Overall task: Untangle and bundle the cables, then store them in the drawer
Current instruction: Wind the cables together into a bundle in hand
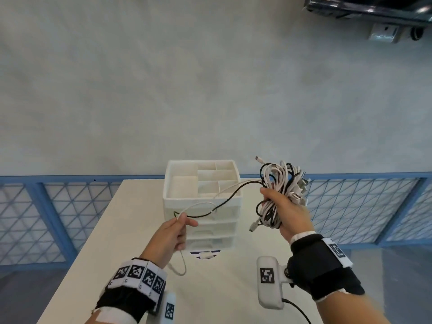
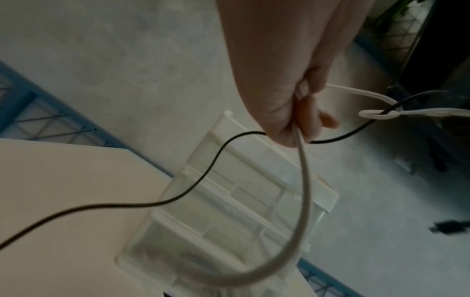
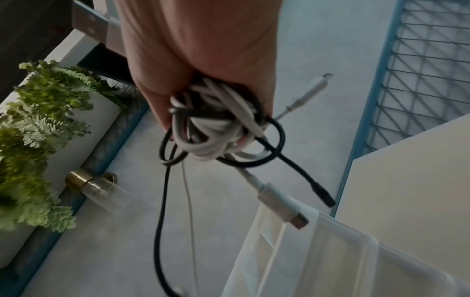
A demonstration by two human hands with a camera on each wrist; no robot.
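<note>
My right hand [image 1: 284, 206] grips a tangled bundle of white and black cables [image 1: 281, 183] [image 3: 213, 130], held up to the right of a white drawer unit [image 1: 202, 206]. Loose plug ends [image 3: 284, 207] stick out of the tangle. A white cable [image 1: 201, 204] and a black cable [image 1: 231, 197] run left from the bundle in front of the drawers. My left hand [image 1: 178, 226] pinches the white cable [image 2: 302, 180], which hangs below in a loop. The black cable [image 2: 198, 180] passes behind my fingers. The drawers look shut.
The drawer unit stands on a white table [image 1: 117, 242], its top tray [image 1: 187, 183] split into compartments. A blue mesh fence [image 1: 46, 218] rings the table. Green plants [image 3: 38, 140] and a brass-capped clear cylinder [image 3: 99, 188] show in the right wrist view.
</note>
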